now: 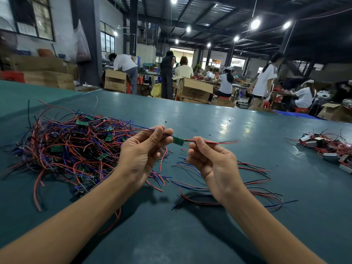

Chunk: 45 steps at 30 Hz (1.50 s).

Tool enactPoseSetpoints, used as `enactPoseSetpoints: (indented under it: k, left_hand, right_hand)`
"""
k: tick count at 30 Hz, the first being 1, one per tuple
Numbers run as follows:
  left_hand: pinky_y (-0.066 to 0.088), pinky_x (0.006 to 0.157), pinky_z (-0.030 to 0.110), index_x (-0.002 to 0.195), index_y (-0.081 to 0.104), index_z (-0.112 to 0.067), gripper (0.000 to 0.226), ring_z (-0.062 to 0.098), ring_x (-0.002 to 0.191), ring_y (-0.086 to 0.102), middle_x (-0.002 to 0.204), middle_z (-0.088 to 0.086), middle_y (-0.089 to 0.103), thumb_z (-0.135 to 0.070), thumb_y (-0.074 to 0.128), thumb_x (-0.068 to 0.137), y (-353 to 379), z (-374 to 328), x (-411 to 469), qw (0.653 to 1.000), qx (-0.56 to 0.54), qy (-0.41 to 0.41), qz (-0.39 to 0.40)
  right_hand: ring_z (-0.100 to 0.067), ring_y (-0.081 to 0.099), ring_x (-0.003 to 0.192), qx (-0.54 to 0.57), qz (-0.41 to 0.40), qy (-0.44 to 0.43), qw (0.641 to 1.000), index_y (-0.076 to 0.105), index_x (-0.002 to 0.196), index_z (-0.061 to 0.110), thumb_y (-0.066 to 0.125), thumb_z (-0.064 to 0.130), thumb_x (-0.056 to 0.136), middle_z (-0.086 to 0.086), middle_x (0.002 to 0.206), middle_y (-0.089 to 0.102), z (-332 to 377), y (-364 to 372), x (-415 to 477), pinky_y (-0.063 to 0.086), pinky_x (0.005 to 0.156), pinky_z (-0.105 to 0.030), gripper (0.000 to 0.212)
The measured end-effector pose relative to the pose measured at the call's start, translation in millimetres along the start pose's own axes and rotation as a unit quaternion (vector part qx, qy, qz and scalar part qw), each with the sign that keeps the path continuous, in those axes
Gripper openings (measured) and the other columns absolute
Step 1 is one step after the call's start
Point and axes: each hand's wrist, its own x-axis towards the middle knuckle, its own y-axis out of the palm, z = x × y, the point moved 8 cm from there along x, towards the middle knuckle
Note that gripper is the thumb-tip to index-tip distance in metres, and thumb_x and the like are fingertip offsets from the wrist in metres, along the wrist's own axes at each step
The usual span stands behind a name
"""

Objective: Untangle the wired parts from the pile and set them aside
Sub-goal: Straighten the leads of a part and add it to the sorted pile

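Note:
A tangled pile [72, 147] of red, blue and black wires with small green circuit boards lies on the left of the dark green table [228, 130]. Between my hands, above the table, hangs one wired part [178, 140], a small green board with wires at both ends. My left hand [142, 151] pinches its blue and black wires just left of the board. My right hand [207, 161] pinches its red and black wires just right of the board. Under my right hand lies a loose bunch of separated wired parts [253, 180].
At the table's right edge sits a second heap [329, 147] of red-wired parts with small grey boxes. Beyond the table's far edge stand cardboard boxes [192, 89], and several people work at other benches.

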Motion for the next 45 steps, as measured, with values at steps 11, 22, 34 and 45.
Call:
enactPoseSetpoints:
  k: [11,22,34,45]
  left_hand:
    - [0.046,0.048,0.015,0.093,0.069,-0.005,0.025,0.01,0.069,0.072,0.097,0.013,0.078,-0.023,0.075,0.076,-4.2,5.0,-1.6,0.999,0.027,-0.015,-0.029]
    - [0.052,0.055,0.018,0.085,0.073,-0.011,0.01,0.009,0.07,0.069,0.074,0.001,0.07,-0.012,0.071,0.076,-3.7,5.6,-1.0,0.999,-0.011,-0.034,-0.015]
    - [0.052,0.054,0.024,0.086,0.078,-0.011,0.018,0.021,0.071,0.072,0.084,0.021,0.075,-0.01,0.085,0.07,14.9,20.9,-10.5,0.972,0.196,-0.01,0.131]
    - [0.048,0.071,0.013,0.09,0.08,-0.016,0.012,0.004,0.075,0.069,0.079,-0.007,0.075,-0.007,0.082,0.082,41.5,51.7,-41.1,0.789,0.535,0.1,0.285]
  right_hand:
    - [-0.018,0.067,0.06,0.004,-0.031,0.0,1.0,0.072,0.086,0.002,0.077,0.016,0.078,-0.013,0.076,0.071,0.4,-4.8,-0.2,0.058,0.056,-0.03,0.018]
    - [-0.014,0.063,0.065,-0.038,-0.064,-0.019,0.997,0.075,0.09,0.012,0.064,0.006,0.087,0.0,0.071,0.062,22.9,-31.3,8.0,0.05,0.051,-0.027,0.012]
    - [-0.013,0.047,0.047,-0.032,-0.252,-0.072,0.964,0.071,0.081,0.01,0.05,0.016,0.085,0.003,0.059,0.05,67.0,-92.4,11.8,0.028,0.045,-0.02,0.022]
    - [-0.022,0.05,0.06,-0.118,-0.571,-0.105,0.806,0.061,0.061,0.016,0.039,0.025,0.061,0.0,0.068,0.056,96.8,-172.1,-20.3,0.037,0.057,-0.029,0.023]
